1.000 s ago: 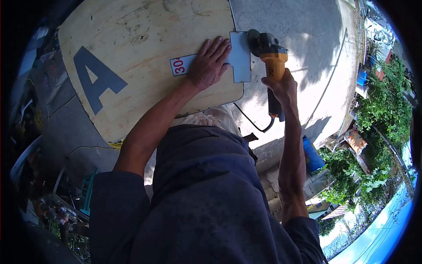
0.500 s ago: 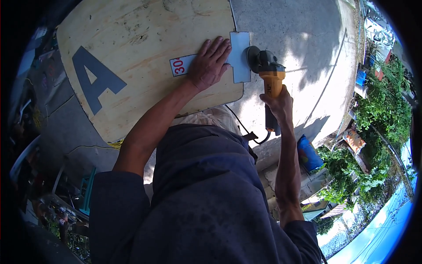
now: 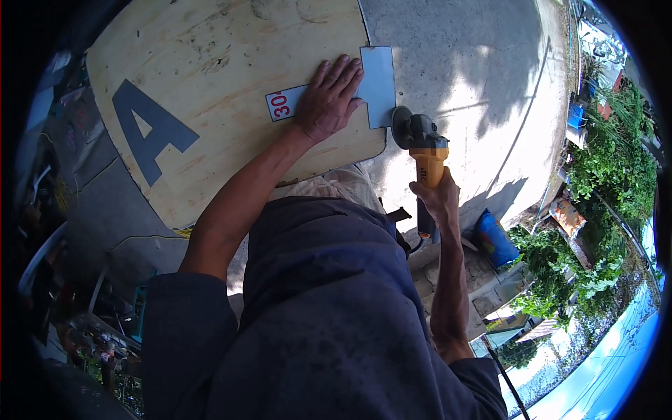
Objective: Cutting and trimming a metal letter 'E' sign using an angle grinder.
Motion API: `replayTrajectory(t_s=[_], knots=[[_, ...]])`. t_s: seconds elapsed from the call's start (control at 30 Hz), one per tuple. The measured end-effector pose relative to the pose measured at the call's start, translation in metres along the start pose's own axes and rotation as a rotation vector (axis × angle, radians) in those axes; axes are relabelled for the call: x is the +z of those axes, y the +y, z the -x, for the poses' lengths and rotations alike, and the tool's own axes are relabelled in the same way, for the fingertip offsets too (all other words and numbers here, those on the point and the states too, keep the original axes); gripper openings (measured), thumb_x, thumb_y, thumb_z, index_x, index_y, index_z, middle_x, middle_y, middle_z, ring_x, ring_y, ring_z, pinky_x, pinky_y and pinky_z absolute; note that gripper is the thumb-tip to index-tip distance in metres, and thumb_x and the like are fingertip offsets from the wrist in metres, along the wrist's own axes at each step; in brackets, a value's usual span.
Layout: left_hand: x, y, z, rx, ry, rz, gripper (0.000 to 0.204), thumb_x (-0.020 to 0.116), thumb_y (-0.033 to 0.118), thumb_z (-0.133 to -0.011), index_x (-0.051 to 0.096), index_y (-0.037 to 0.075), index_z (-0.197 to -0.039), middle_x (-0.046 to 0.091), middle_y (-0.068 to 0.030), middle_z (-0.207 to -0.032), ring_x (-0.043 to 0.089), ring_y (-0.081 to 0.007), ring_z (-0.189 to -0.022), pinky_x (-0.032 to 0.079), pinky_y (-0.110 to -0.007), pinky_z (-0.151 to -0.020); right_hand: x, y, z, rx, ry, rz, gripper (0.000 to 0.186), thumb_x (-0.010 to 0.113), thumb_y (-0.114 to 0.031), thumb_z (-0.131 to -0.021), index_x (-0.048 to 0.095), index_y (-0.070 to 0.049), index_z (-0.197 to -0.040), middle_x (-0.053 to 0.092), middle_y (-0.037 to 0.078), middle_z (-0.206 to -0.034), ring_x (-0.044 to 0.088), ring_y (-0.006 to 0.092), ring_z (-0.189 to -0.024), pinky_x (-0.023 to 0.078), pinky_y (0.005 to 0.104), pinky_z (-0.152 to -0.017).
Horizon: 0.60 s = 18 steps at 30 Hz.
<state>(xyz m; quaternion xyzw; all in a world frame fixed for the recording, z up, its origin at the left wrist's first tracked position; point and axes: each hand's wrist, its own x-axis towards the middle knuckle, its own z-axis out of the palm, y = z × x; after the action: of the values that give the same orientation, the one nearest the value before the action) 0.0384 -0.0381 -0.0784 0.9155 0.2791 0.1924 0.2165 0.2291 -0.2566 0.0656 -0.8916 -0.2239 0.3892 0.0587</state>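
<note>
A flat T-shaped sheet [image 3: 379, 87] with a pale blue-white face lies on the plywood board [image 3: 231, 157], its crossbar reaching past the right edge. My left hand [image 3: 327, 101] is spread flat over the sheet's stem, pressing it down, fingers stretched out. In my right hand [image 3: 439, 196] is an orange and black angle grinder [image 3: 428, 150], gripped around its body. The grinder's disc [image 3: 401, 127] sits at the near right corner of the crossbar; whether it touches cannot be made out. Left on the board lies a dark grey letter A [image 3: 157, 133].
Concrete ground [image 3: 448, 56] stretches right of the board, partly sunlit. A blue sack or container [image 3: 497, 238] and green plants [image 3: 612, 154] stand farther right. A yellow cord [image 3: 147, 238] runs by the board's near left edge, with clutter at far left.
My right hand has drawn the grinder nearer to me along the sheet's right edge, from its middle to the near corner. My left hand stays flat on the sheet.
</note>
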Motion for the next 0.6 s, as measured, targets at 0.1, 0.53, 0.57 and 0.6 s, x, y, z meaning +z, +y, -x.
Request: replayTrajectory(t_s=[0.1, 0.53, 0.57, 0.6], knots=[[0.001, 0.0, 0.0, 0.002, 0.003, 0.003, 0.06, 0.063, 0.035, -0.098, 0.05, 0.004, -0.148, 0.043, -0.0114, -0.159, 0.034, -0.0297, -0.151, 0.023, -0.051, -0.124, -0.005, 0.006, 0.004, 0.03, -0.053, -0.172, 0.058, 0.083, -0.029, -0.068, 0.059, 0.001, -0.111, 0.071, 0.016, -0.089, 0.071, 0.0246, -0.074, 0.06, 0.0384, -0.072], [0.0, 0.0, -0.001, 0.018, 0.021, -0.011, 0.058, 0.063, 0.035, -0.097, 0.053, 0.002, -0.144, 0.046, -0.0133, -0.156, 0.036, -0.0317, -0.149, 0.024, -0.052, -0.123, -0.048, -0.072, -0.085, -0.072, -0.285, -0.443, 0.047, 0.081, -0.026, -0.074, 0.059, -0.002, -0.107, 0.063, 0.007, -0.081, 0.066, 0.0168, -0.064, 0.057, 0.0318, -0.061], [0.0, 0.0, -0.001, 0.023, 0.021, -0.013, 0.058, 0.062, 0.035, -0.097, 0.053, 0.001, -0.144, 0.047, -0.0136, -0.156, 0.036, -0.0318, -0.149, 0.025, -0.052, -0.123, -0.049, -0.074, -0.087, -0.075, -0.289, -0.439, 0.047, 0.081, -0.026, -0.074, 0.059, -0.002, -0.107, 0.063, 0.007, -0.081, 0.066, 0.0168, -0.064, 0.057, 0.0318, -0.061], [0.0, 0.0, 0.0, 0.028, 0.021, -0.015, 0.058, 0.062, 0.035, -0.098, 0.053, 0.001, -0.143, 0.047, -0.014, -0.156, 0.036, -0.0319, -0.149, 0.025, -0.052, -0.123, -0.05, -0.075, -0.089, -0.081, -0.305, -0.448, 0.047, 0.081, -0.026, -0.074, 0.058, -0.002, -0.107, 0.063, 0.007, -0.081, 0.066, 0.0168, -0.064, 0.058, 0.0317, -0.061]])
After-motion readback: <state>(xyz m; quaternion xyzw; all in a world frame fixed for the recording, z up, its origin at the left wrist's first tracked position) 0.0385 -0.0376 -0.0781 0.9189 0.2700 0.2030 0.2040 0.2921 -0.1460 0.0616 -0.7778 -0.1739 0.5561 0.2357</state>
